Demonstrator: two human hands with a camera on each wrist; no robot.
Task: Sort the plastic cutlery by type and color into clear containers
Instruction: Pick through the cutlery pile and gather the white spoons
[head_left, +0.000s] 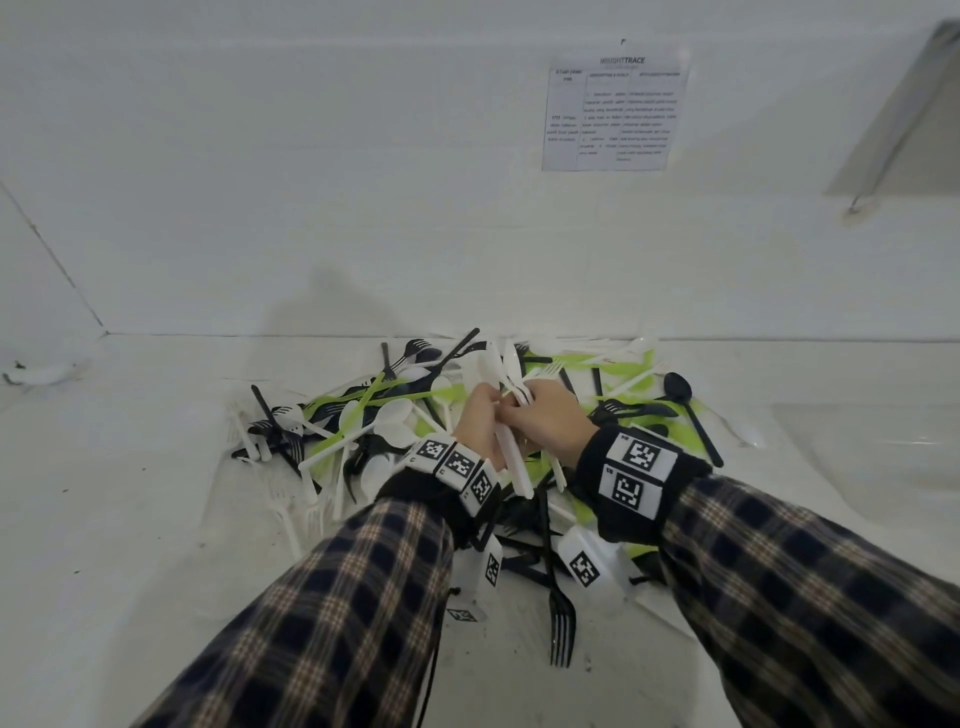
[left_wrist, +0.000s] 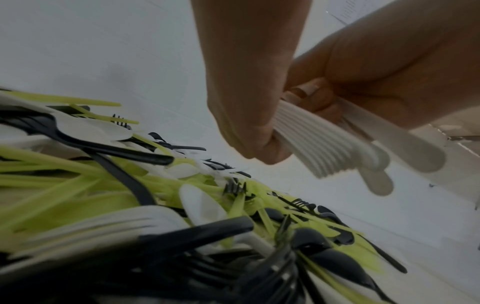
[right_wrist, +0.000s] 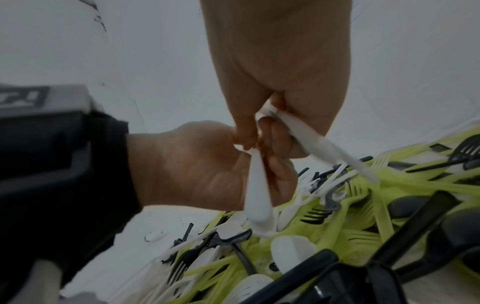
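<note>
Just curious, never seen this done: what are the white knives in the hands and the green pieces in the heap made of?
White knives: apparently matte moulded plastic, with ribbed handles. Green pieces: seemingly thin, slightly translucent plastic, bright lime.

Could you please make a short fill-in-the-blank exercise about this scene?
1. Both hands hold a bundle of ____ knives.
2. The pile mixes white, black and ____ cutlery.
3. The lone black fork lies ____ the two sleeves.
4. A printed sheet hangs on the ____.

Missing words: white; green; between; wall
</note>
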